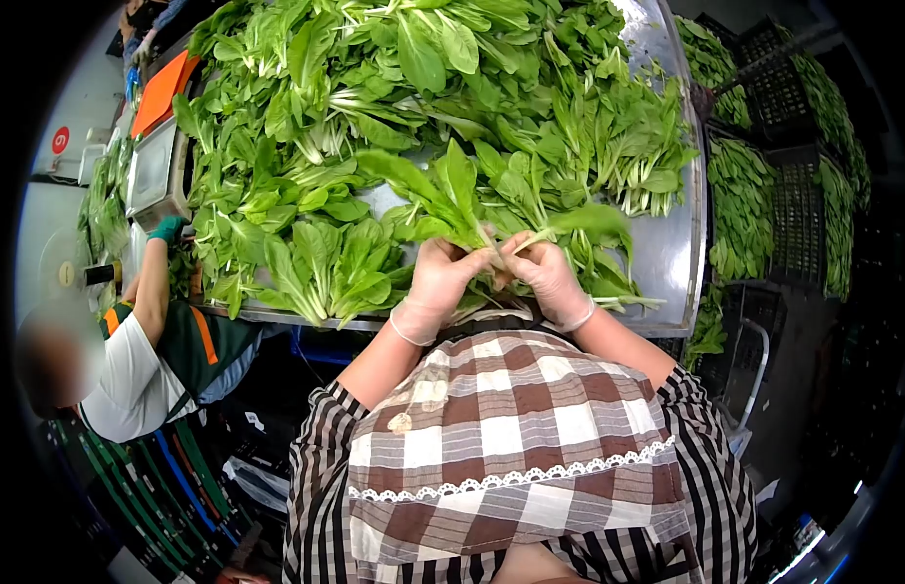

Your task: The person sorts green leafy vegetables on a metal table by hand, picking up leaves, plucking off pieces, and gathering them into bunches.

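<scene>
My left hand [443, 282], in a thin clear glove, is closed on the pale stem end of a bunch of leafy greens [456, 190]. Its leaves point up and away over the table. Beside it, my right hand [548, 280], gloved the same way, pinches the stem of a single leaf [584, 222] that fans out to the right and is blurred. Both hands' fingertips nearly meet at the stems, close to the table's near edge. Loose greens [326, 268] lie left of my left hand, and more lie just behind both hands.
A metal table [667, 255] bears a large heap of greens [394, 88]. Black crates [798, 204] of greens stand at the right. On the left are a scale [158, 175], an orange panel [163, 92] and a co-worker [131, 375] whose green-gloved hand [168, 229] is near the scale.
</scene>
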`<action>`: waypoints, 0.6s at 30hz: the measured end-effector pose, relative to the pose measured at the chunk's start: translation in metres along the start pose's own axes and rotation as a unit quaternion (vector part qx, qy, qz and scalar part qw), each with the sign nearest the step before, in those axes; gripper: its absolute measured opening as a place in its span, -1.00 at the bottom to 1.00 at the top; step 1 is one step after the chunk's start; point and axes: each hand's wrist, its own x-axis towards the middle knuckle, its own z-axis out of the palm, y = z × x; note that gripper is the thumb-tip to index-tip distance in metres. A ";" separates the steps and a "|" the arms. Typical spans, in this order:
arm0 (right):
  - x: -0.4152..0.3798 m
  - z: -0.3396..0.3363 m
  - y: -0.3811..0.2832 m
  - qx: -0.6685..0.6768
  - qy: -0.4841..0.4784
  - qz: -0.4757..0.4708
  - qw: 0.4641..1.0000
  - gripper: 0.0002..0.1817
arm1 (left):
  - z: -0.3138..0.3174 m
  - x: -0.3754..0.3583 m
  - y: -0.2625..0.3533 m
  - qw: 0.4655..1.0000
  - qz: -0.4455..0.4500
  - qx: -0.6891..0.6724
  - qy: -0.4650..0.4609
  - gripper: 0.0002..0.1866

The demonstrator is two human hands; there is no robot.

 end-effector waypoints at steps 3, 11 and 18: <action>0.008 -0.006 0.006 0.009 -0.037 0.033 0.999 -0.77 | -0.006 -0.001 -0.004 1.000 0.013 -0.014 -0.016 -0.62; 0.010 -0.001 0.008 -0.141 -0.029 0.009 0.990 -0.82 | -0.019 -0.001 -0.019 0.999 0.034 0.018 -0.023 -0.56; 0.020 -0.003 0.005 -0.066 -0.048 0.036 0.996 -0.85 | -0.016 -0.012 -0.010 0.996 0.065 0.053 -0.006 -0.71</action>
